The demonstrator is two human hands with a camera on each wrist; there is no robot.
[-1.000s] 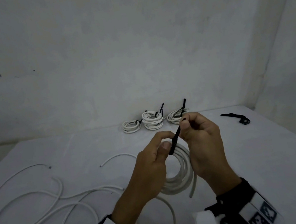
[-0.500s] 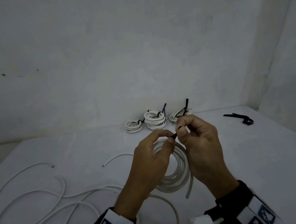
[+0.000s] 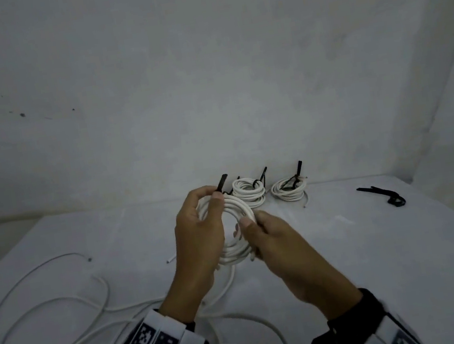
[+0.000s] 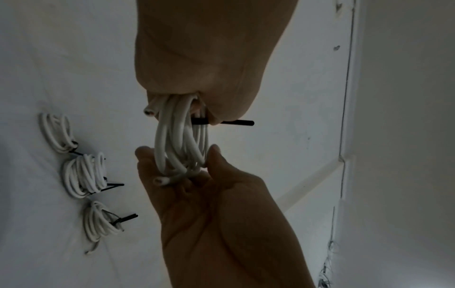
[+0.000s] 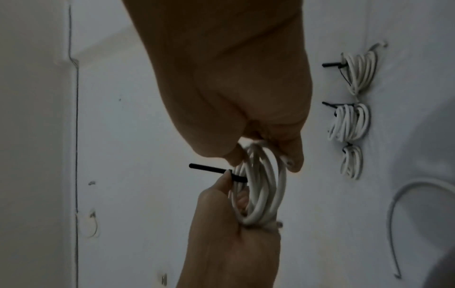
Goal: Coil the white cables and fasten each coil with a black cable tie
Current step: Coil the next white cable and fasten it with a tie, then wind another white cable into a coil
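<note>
I hold a white cable coil [image 3: 239, 208] up above the table between both hands. My left hand [image 3: 213, 199] grips the coil's top left, where a black cable tie [image 3: 223, 183] wraps it, its tail sticking up past my thumb. My right hand [image 3: 243, 227] pinches the coil's right side between thumb and fingers. The left wrist view shows the coil [image 4: 177, 136] hanging from my left hand with the tie [image 4: 237, 122] poking sideways. In the right wrist view the coil [image 5: 263, 187] and tie [image 5: 209, 168] sit between both hands. Both cable ends stick out loose.
Tied coils [image 3: 248, 195] [image 3: 289, 190] lie at the table's back edge by the wall. A long loose white cable [image 3: 47, 304] sprawls across the left and near side. Spare black ties [image 3: 384, 194] lie at the far right.
My right hand left the tie's tail and dropped to the coil's right side. The coil has been lifted and turned more upright. The tie's tail now stands up beside my left thumb.
</note>
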